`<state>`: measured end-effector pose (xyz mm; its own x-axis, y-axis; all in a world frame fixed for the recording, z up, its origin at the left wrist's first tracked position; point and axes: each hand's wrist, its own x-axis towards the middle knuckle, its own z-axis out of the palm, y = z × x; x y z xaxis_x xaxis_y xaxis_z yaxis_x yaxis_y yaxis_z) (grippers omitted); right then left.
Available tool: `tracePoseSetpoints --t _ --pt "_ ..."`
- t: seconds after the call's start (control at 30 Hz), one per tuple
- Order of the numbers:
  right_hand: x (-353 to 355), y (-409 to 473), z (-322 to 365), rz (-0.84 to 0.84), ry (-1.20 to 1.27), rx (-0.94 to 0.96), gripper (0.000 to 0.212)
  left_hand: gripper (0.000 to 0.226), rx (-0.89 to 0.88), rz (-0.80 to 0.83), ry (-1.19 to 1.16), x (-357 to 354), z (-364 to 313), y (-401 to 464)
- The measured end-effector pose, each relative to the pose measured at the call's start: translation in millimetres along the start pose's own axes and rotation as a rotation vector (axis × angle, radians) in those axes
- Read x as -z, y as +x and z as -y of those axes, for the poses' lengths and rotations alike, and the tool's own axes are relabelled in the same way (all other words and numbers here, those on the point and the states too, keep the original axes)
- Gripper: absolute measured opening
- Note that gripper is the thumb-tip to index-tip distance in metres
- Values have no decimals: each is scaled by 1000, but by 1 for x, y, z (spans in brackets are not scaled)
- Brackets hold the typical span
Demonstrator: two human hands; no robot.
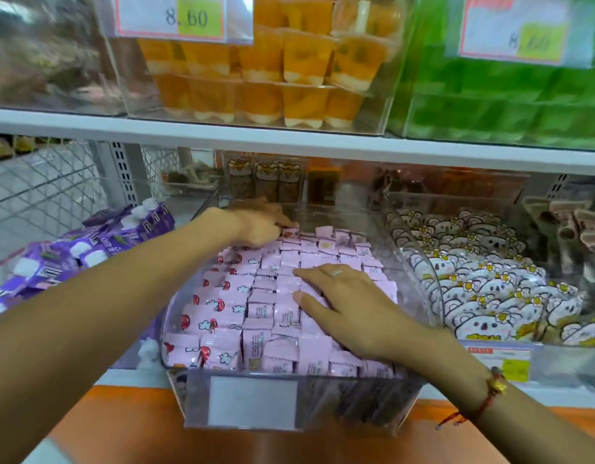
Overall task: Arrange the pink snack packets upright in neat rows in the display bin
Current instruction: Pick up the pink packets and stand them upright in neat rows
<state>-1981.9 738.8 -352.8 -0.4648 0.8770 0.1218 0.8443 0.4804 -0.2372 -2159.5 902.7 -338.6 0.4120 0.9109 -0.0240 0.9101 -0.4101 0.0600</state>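
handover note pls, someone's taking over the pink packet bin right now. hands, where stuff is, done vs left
Left hand: at the back left of the display bin, fingers curled on a pink packet.
Right hand: flat, fingers straight, resting on the pink snack packets mid-bin.
Done: middle and right rows stand upright and tight.
Left: the left-side packets lie face up, slanted; stand them up and finish the back corner.

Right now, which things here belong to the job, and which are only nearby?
Job: pink snack packets; clear display bin; left hand, pinching one packet at the back; right hand, flat on the rows.

Nearby: purple packets; koala packets; orange jelly cups.
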Motion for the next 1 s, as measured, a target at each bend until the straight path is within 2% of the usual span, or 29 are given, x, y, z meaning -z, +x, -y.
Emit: tracePoseSetpoints --t 0.17,0.3,0.37,0.43,0.5,0.63,0.77,1.0 --pt "5 0 0 28 27 7 51 30 21 -24 -72 15 -12 -15" --pt "7 1 -6 -15 63 33 45 18 0 -216 -50 16 -24 -8" --pt "10 2 -9 -31 68 28 41 15 -74 -242 -51 12 -26 -1" --pt "12 2 -10 -47 54 28 38 16 -177 -189 -41 14 -22 2" --pt "10 1 -9 -60 13 38 37 18 -249 -161 37 19 -18 4" --pt "6 0 -7 -84 8 38 36 20 -316 -211 205 23 -29 12" --pt "6 0 -8 -93 7 28 36 22 -274 -188 183 19 -38 12" --pt "6 -1 -8 -93 7 37 36 25 -131 -261 115 10 -40 4"
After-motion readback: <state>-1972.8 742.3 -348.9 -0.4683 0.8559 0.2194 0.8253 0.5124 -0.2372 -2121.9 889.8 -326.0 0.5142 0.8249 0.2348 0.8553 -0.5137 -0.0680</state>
